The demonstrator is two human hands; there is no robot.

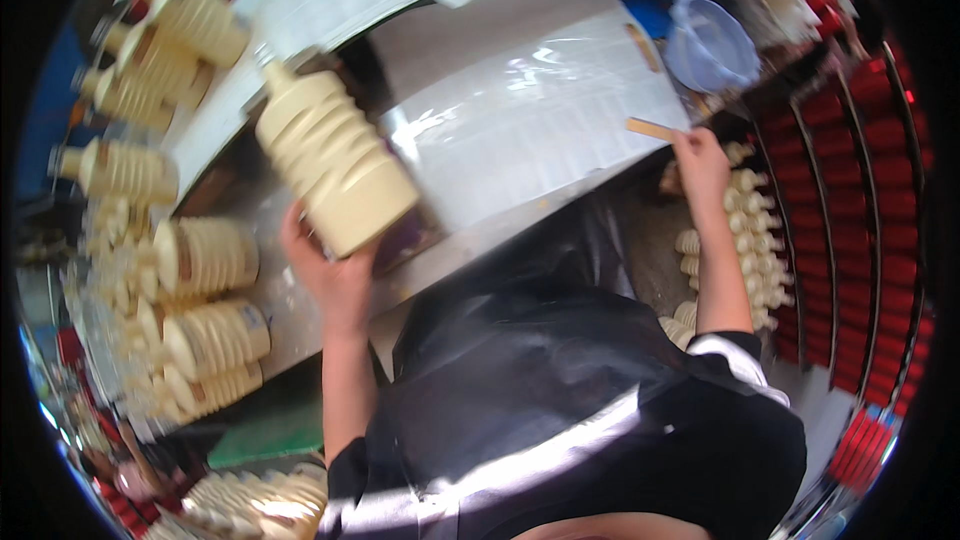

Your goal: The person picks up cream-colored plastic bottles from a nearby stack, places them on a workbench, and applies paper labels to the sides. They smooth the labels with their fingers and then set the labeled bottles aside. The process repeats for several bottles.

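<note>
My left hand (328,255) grips a large cream-coloured ribbed bottle (330,155) by its lower end. The bottle tilts over the bench, its narrow neck pointing up and to the left. My right hand (698,155) is closed around one end of a flat tan strip (650,128), perhaps wood or card. The strip's free end points left over a white sheet (530,110) that covers the work table. Some blur softens the bottle's outline.
Several similar bottles (205,255) stand at the left. A pale blue plastic basket (712,45) sits at the table's far right. More cream bottles (752,240) are below my right arm. Red stacked items (830,210) behind dark bars line the right side. Another person (135,480) shows at lower left.
</note>
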